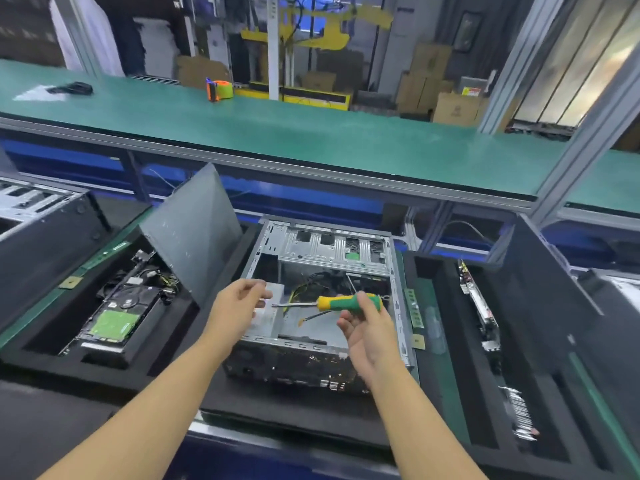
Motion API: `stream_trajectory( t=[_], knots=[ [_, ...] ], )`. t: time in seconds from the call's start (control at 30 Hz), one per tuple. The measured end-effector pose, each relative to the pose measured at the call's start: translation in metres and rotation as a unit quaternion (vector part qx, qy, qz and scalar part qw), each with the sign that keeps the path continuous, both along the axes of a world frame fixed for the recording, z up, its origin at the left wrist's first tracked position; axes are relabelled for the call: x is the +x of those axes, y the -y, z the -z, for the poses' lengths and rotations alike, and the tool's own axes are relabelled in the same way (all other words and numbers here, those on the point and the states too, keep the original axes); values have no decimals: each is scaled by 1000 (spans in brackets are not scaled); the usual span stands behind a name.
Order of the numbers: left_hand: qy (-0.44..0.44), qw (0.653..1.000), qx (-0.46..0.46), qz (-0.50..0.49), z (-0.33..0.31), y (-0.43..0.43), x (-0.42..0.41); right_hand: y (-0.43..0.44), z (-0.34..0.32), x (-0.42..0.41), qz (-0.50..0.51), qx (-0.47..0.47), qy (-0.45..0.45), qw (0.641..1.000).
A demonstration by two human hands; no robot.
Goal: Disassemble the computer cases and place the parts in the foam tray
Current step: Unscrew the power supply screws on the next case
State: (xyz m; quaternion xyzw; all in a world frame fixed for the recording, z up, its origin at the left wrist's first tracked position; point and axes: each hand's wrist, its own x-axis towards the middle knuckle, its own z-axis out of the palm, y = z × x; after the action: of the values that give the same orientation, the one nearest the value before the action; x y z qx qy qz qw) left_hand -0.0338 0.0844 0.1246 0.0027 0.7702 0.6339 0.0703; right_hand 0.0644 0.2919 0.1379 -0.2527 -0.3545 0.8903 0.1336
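Green-and-yellow screwdriver (349,302) is gripped at its handle by curled fingers of the right hand (363,329). Fingertips of the left hand (239,303) bunch at its tip, perhaps pinching something. Beneath, mid-frame, lies the open grey computer case (329,258), its stickers blurred beyond reading. The foam tray (104,375) sits lower left.

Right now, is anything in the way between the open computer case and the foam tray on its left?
Yes. A side panel stands tilted on edge between the computer case and the foam tray with the hard drive. Parts would likely have to go around it. The right hand holds a screwdriver over the case.
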Motion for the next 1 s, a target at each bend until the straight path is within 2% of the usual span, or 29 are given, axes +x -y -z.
stream_trajectory(
  t=[0.13, 0.2, 0.27, 0.47, 0.67, 0.83, 1.0],
  knots=[
    [-90, 970, -225, 1, 11, 38, -31, 7, 9, -20, 74, -11, 57, 996],
    [-106, 941, -322, 18, 17, 56, -51, 14, 16, -29, 100, -3, 75, 992],
    [-92, 923, -373, 27, 24, 72, -68, 21, 22, -37, 117, 10, 90, 989],
    [-61, 946, -307, 89, 41, 107, -105, 47, 33, -61, 153, -2, 88, 984],
    [-104, 925, -361, 61, 51, 148, -128, 85, 40, -83, 161, 30, 76, 984],
    [-146, 884, -442, 43, 51, 175, -138, 112, 41, -95, 149, 36, 56, 987],
    [-105, 903, -411, 72, 47, 190, -144, 144, 39, -105, 115, 102, 50, 987]
  ],
)
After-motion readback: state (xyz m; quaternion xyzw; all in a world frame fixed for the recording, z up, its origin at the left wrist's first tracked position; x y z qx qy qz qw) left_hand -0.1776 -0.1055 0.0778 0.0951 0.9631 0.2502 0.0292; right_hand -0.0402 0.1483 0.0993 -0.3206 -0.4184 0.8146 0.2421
